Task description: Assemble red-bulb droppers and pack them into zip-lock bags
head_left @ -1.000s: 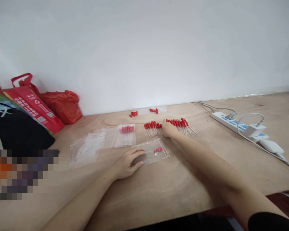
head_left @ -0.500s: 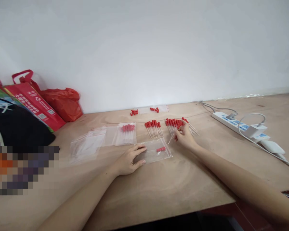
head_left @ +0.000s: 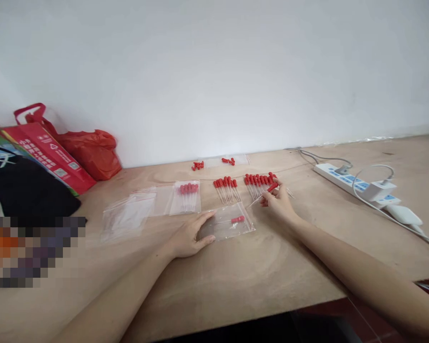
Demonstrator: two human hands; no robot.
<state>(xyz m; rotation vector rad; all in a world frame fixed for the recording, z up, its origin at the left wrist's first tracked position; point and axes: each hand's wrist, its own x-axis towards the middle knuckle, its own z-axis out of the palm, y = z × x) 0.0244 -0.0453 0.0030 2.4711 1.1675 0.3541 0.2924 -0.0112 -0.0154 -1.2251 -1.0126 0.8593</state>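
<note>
My right hand (head_left: 279,202) pinches a dropper (head_left: 272,187) by its red rubber bulb. Its clear thin tube slants down to the left, the tip near the mouth of a clear zip bag (head_left: 223,232). Inside that bag lies a red bulb end (head_left: 238,219) with a faint clear stem. My left hand (head_left: 191,236) rests at the closed end of the bag, fingers stretched out and thumb apart. Behind my right hand is a row of red-bulbed droppers (head_left: 259,179), partly hidden by my fingers. A smaller group of droppers (head_left: 225,183) lies left of it.
A filled bag of droppers (head_left: 188,189) lies beside flat clear bags (head_left: 128,214). Loose red bulbs (head_left: 198,166) are near the wall. On the right sits a power strip (head_left: 343,181) with cables. Red bags (head_left: 89,152) and a black bag (head_left: 32,190) stand left.
My right hand has drawn slightly right and toward me with the dropper, which now slants lower, away from the row. My left hand stays by the bag.
</note>
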